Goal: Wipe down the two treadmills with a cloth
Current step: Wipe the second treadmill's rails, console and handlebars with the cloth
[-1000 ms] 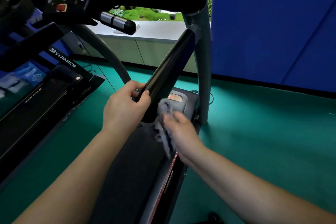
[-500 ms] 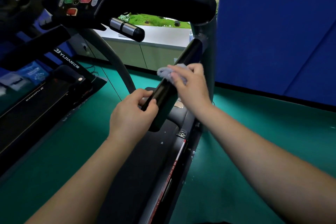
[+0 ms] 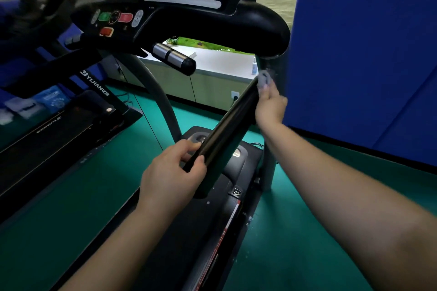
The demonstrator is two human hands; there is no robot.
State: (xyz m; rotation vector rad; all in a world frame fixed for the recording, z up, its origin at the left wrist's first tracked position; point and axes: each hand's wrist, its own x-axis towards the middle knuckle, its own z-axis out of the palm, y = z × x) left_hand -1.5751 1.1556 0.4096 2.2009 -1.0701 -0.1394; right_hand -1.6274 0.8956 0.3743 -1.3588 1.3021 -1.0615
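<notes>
A black treadmill [image 3: 248,28] fills the middle, its console with green and red buttons at the top. Its black right handrail [image 3: 227,130] slopes down toward me. My left hand [image 3: 172,172] grips the handrail's lower end. My right hand [image 3: 269,104] presses a small grey cloth [image 3: 264,79] against the rail's upper end, next to the grey upright post [image 3: 279,71]. The hand and cloth are blurred. A second treadmill [image 3: 59,125] with white lettering lies to the left.
A blue padded wall [image 3: 366,54] stands close on the right. A white counter [image 3: 212,61] with a small bottle [image 3: 254,66] runs behind the console. Green floor [image 3: 319,220] surrounds both machines. A silver-and-black grip [image 3: 175,59] sticks out under the console.
My right hand has slid the cloth up the handrail from its lower end to the top by the post. My left hand has kept its grip on the rail's lower end.
</notes>
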